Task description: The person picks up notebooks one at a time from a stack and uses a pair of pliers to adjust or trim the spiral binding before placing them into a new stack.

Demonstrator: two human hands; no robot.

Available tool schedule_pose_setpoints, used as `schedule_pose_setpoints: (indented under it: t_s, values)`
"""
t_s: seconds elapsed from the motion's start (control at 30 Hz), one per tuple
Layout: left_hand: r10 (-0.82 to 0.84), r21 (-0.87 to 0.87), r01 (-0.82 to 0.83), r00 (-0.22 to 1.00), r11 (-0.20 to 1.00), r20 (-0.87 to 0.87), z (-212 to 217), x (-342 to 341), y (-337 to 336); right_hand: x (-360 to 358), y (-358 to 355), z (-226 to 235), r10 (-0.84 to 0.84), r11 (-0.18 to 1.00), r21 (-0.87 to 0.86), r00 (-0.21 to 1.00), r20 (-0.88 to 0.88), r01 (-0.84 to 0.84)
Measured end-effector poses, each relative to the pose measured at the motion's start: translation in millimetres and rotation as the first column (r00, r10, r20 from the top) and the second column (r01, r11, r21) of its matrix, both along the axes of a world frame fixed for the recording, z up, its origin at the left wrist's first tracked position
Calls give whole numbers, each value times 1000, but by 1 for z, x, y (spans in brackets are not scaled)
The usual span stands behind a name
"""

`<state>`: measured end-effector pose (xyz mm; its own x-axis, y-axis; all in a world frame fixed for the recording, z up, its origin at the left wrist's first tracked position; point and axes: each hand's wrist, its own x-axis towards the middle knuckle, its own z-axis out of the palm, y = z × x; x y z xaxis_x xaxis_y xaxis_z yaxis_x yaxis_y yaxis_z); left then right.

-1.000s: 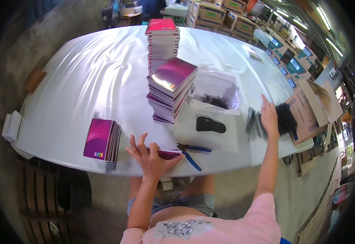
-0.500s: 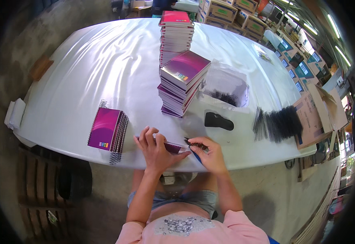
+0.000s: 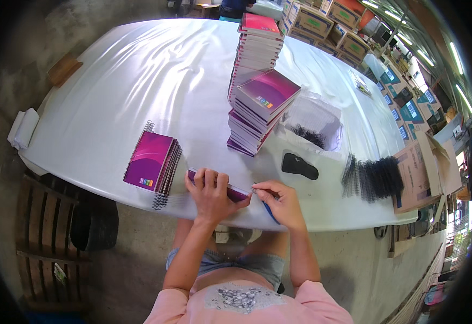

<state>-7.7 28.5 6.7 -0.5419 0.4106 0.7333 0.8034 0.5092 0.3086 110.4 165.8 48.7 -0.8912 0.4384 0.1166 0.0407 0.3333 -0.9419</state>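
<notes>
Near the table's front edge, my left hand (image 3: 212, 195) is closed over a purple notebook (image 3: 238, 193), its fingers across the top and the thumb along the near side. My right hand (image 3: 282, 204) is pinched at the notebook's right end. From under that hand sticks the blue handle (image 3: 270, 213) of a small tool; a small grey tip shows by the fingertips, and the rest is hidden in the palm. To the left lies a short stack of purple notebooks (image 3: 148, 161) with black spiral coils, some coil ends jutting out.
A tall stack of notebooks (image 3: 257, 54) rises beyond my hands, with a skewed stack (image 3: 265, 94) before it. To its right are a white-lined tray (image 3: 330, 121) with black coils, a black flat piece (image 3: 299, 166), a heap of coils (image 3: 373, 178) and an open carton (image 3: 417, 170).
The dark coil seen at my right fingers is no longer visible there. My left fingers have come down closer over the notebook. The whole view has shifted slightly.
</notes>
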Motion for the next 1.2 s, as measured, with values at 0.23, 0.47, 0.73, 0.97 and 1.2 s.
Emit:
schedule_pose_setpoints:
  t_s: [0.23,0.47,0.73,0.97,1.2]
  values:
    - [53,-7,-53,998,999,-37,-11,3,10,-5,4,3,152,987,-73,984,89,-146]
    - [109,-78,-107,994,991,27,-4,14,14,-5,2,7,121,980,150,989,85,-132]
    - [80,-133,-77,997,988,20,-4,4,12,-7,-10,14,96,842,522,990,102,-135]
    - [-17,-114,15,1000,993,-11,0,10,-4,9,-6,7,30,858,513,1000,1,-26]
    - [-189,18,188,974,982,128,-9,5,-10,26,15,11,128,904,396,986,106,-160]
